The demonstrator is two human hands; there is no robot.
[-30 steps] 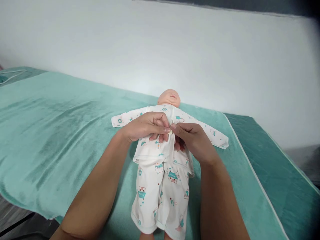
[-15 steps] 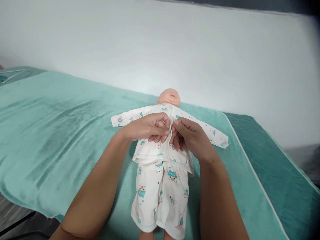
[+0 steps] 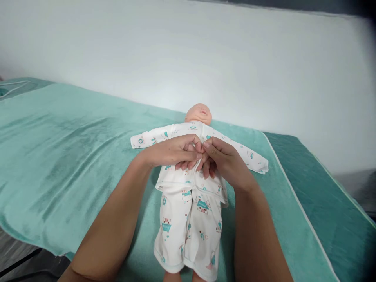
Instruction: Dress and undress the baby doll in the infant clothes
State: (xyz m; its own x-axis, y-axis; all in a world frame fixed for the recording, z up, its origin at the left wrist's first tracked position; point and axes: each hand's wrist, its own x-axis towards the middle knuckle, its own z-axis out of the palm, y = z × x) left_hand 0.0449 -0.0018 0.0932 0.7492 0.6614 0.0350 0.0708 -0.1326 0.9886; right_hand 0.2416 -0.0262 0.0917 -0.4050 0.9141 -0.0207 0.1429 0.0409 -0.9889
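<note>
A baby doll (image 3: pixel 198 113) lies on its back, its head toward the wall. It wears a white printed baby shirt (image 3: pixel 176 179) with sleeves spread to both sides, and matching printed pants (image 3: pixel 176 231). Over the chest, my left hand (image 3: pixel 179 150) pinches the edge of the shirt's front opening. My right hand (image 3: pixel 225 156) pinches the opposite edge, and the fingertips of both hands meet at the middle. Whatever fastener lies between the fingertips is hidden. Below my hands the front edges run down to the hem.
A light green plush blanket (image 3: pixel 73 156) with some wrinkles covers the surface under the doll. To the right a darker green cover (image 3: pixel 317 176) shows past its white edge. A white wall (image 3: pixel 188 58) rises behind. Dark bars (image 3: pixel 23 260) stand at lower left.
My fingertips have come together, closing the small gap between the two shirt edges. My left hand has shifted slightly right. The doll lies as before.
</note>
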